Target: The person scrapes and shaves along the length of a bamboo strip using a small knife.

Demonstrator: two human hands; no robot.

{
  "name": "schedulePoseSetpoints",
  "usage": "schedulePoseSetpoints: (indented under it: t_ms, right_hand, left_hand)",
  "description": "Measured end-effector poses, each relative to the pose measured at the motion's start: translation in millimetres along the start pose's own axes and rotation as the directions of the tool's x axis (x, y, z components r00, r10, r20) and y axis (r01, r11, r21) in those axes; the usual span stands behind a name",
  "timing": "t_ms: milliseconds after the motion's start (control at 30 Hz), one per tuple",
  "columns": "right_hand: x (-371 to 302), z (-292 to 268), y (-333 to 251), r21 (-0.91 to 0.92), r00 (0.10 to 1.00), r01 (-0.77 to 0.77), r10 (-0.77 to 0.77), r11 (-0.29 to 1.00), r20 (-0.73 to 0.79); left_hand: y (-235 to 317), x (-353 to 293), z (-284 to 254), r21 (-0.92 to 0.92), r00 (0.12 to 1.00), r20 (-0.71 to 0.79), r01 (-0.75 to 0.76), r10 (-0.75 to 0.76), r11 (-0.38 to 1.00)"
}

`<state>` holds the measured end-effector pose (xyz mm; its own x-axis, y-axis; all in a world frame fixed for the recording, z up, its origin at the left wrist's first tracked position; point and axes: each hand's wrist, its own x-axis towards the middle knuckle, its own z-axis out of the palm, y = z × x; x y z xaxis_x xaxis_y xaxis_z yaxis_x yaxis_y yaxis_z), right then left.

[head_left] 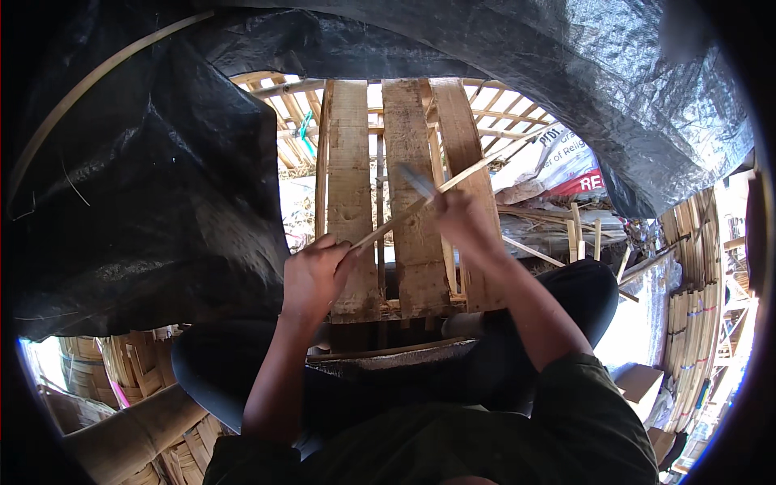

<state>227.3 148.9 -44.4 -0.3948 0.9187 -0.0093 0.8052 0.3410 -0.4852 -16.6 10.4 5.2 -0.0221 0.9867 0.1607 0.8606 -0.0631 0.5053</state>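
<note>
A long, thin bamboo strip (pixel 386 226) slants up to the right over a bench of wooden planks (pixel 349 178). My left hand (pixel 317 273) is closed around its lower end. Farther up, my right hand (pixel 461 220) is closed on a knife, whose blade (pixel 415 179) is smeared by motion. The blade crosses the strip just beside my right fingers and points up to the left. The knife's handle is hidden inside my fist. Whether the edge bites into the strip, I cannot tell.
Black plastic sheeting (pixel 162 186) hangs at the left and over the top. Beyond the planks lies a bamboo slat frame (pixel 501 105). A printed white sack (pixel 537 170) and loose sticks (pixel 574 230) are at the right, near bundled strips (pixel 695 315). A thick bamboo pole (pixel 137 432) lies lower left.
</note>
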Motion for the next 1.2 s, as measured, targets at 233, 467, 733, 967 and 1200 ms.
schedulePoseSetpoints:
  t_ms: [233, 467, 733, 967, 1200]
  right_hand:
    - [-29, -5, -67, 0.104, 0.994, -0.106, 0.103, 0.989, 0.031]
    - [14, -28, -4, 0.045, 0.957, -0.239, 0.243, 0.97, -0.156]
    - [8, -43, -12, 0.086, 0.945, -0.301, 0.309, 0.95, -0.107]
    - [-8, -51, -24, 0.198, 0.938, -0.343, 0.321, 0.918, 0.133]
    - [-29, -19, -38, 0.094, 0.996, -0.022, 0.03, 0.995, -0.09]
  left_hand:
    - [5, -3, 1, -0.019, 0.999, -0.031, 0.015, -0.015, 1.0]
    - [-3, -4, -15, -0.353, 0.992, 0.064, 0.128, -0.113, 0.927]
    - [2, -11, -8, -0.488, 0.987, -0.151, -0.023, -0.059, 0.872]
    - [8, -14, -9, -0.479, 0.975, -0.217, -0.074, -0.037, 0.875]
    - [11, -12, -12, -0.45, 0.982, -0.185, -0.107, 0.025, 0.887]
